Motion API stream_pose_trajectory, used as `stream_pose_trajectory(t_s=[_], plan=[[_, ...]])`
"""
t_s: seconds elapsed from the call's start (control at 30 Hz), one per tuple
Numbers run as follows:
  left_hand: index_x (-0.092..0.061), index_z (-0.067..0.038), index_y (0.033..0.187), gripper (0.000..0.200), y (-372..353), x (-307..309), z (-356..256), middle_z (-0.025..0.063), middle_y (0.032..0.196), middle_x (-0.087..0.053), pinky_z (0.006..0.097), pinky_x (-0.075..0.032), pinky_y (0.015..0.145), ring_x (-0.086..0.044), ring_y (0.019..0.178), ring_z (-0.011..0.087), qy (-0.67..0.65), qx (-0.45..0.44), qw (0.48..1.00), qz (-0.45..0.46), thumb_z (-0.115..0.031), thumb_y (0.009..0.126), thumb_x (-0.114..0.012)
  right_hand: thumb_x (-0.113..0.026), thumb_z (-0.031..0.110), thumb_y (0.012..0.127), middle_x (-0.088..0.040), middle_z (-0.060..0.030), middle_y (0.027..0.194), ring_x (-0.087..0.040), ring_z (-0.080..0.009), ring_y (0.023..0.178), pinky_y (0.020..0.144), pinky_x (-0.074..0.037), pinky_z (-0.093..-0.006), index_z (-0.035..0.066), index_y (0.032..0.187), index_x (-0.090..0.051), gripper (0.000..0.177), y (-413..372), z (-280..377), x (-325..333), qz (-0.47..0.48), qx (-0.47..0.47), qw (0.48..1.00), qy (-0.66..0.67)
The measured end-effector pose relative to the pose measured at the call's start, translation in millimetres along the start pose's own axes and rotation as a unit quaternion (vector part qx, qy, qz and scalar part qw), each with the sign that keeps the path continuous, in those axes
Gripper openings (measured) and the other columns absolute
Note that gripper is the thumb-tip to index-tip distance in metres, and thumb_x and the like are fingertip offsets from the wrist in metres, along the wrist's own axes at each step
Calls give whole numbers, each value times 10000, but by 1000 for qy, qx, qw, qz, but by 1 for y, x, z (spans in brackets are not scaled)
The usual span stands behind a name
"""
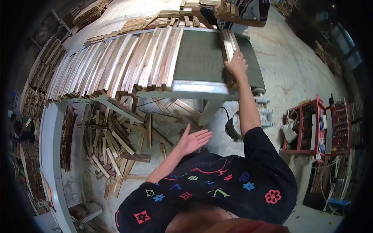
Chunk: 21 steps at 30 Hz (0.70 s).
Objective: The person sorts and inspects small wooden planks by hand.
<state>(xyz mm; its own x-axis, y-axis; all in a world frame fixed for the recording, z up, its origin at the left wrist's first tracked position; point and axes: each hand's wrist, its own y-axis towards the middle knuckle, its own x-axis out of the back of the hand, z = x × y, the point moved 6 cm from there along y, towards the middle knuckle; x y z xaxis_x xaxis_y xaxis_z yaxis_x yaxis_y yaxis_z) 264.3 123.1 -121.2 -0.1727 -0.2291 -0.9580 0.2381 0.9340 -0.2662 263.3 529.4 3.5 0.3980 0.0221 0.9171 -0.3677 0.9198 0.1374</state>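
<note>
At the right end of the green conveyor belt [198,56], my right hand [237,65] is closed over a small stack of wooden strips [230,42], which lies across the belt. Its fingers curl at the stack's right side and partly hide the wood. My left hand [195,139] hangs in front of the conveyor frame, palm showing and fingers stretched out, holding nothing. Left of the bare stretch of belt, a long row of wooden strips [116,64] lies side by side, their near ends jutting past the edge.
Loose wood offcuts [112,143] are heaped on the floor under the conveyor. Another person [248,13] stands at the far side by more stacked wood [167,17]. A red tool cart [301,128] stands at the right, and a motor [234,126] sits below the belt.
</note>
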Motion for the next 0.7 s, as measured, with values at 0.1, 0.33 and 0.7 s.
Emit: stream_pose_trajectory(t_s=[0.1,0.33,0.7], plan=[[-240,90,1539,981,39,-16,23,268,1606,-270,466,-253,1235,-285,1499,363,23,26,999,37,-718,986,-300,-683,340,797,-372,-245,1489,-458,-483,1286,1024,-403,-616,87,1473,-399,776,-42,3,10,0,17,1000,-13],[-335,-13,1499,826,89,-59,43,152,1477,-472,459,-386,1157,-504,1327,282,57,-79,995,17,-656,988,-422,-716,372,806,-376,-282,1507,-491,-501,1215,998,-442,-566,68,1464,-411,787,-243,9,50,-24,136,990,29],[-369,-63,1530,687,8,-9,73,160,1508,-476,497,-365,1180,-477,1383,312,-55,-57,996,41,-491,1015,-524,-560,302,1038,-560,-169,1407,-524,-222,1291,1100,-388,-334,-25,1507,-391,597,-305,-16,7,244,22,788,565]])
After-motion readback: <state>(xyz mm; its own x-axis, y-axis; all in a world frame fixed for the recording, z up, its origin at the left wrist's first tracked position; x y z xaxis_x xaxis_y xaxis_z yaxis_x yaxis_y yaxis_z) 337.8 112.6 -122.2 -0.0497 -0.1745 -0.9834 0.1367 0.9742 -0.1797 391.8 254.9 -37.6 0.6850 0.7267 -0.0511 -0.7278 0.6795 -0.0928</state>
